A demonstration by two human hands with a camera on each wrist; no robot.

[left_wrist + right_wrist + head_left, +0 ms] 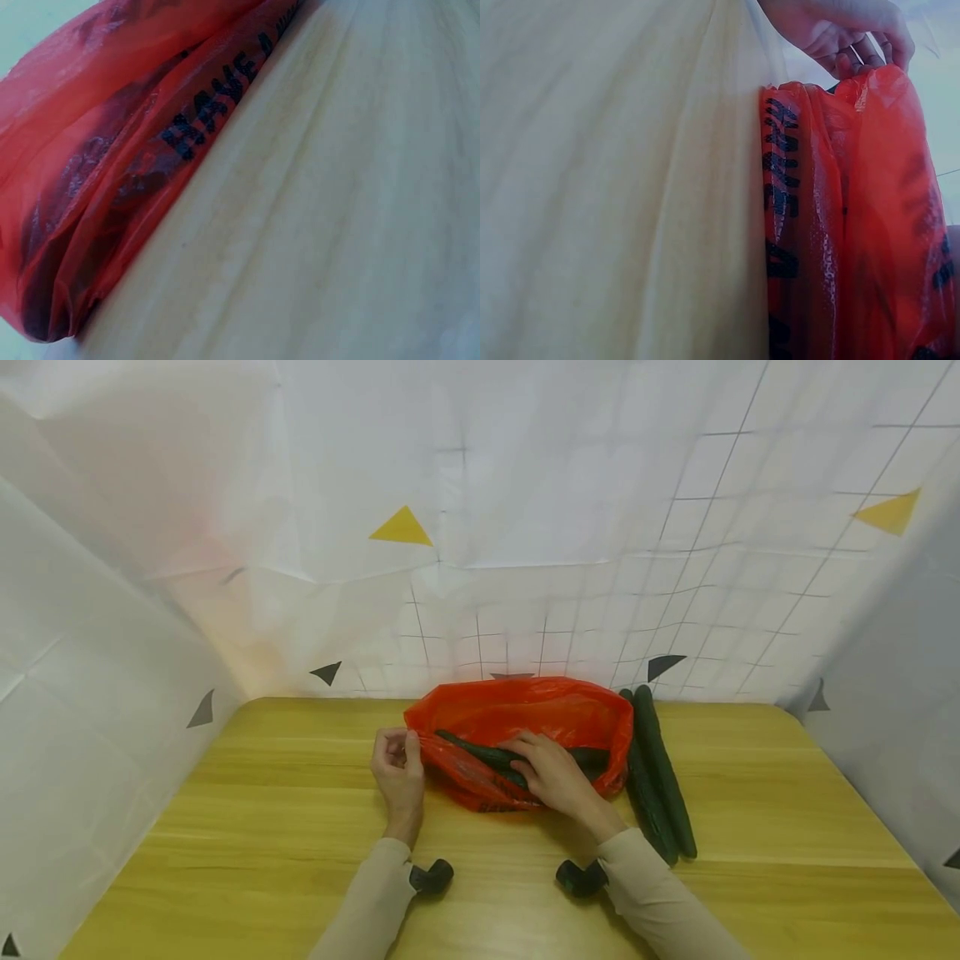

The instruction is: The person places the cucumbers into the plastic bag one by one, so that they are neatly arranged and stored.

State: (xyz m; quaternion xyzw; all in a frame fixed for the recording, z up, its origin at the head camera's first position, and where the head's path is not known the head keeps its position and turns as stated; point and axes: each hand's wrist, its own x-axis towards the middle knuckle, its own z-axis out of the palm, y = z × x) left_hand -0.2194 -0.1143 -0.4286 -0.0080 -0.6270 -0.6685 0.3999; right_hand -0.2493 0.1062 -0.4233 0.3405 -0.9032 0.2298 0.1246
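A red plastic bag lies on its side on the table, its mouth held wide, with dark lettering on its front. My left hand pinches the bag's left edge between thumb and fingers; the right wrist view also shows this left hand at the bag's top. Inside the bag lie dark green cucumbers. My right hand reaches into the mouth and holds one cucumber, fingers over its far side and thumb nearer me. The bag hides the cucumbers' lower parts in the left wrist view.
Two more cucumbers lie side by side on the wooden table, just right of the bag. White sheeting with grid lines and triangle marks stands behind the table and along both sides.
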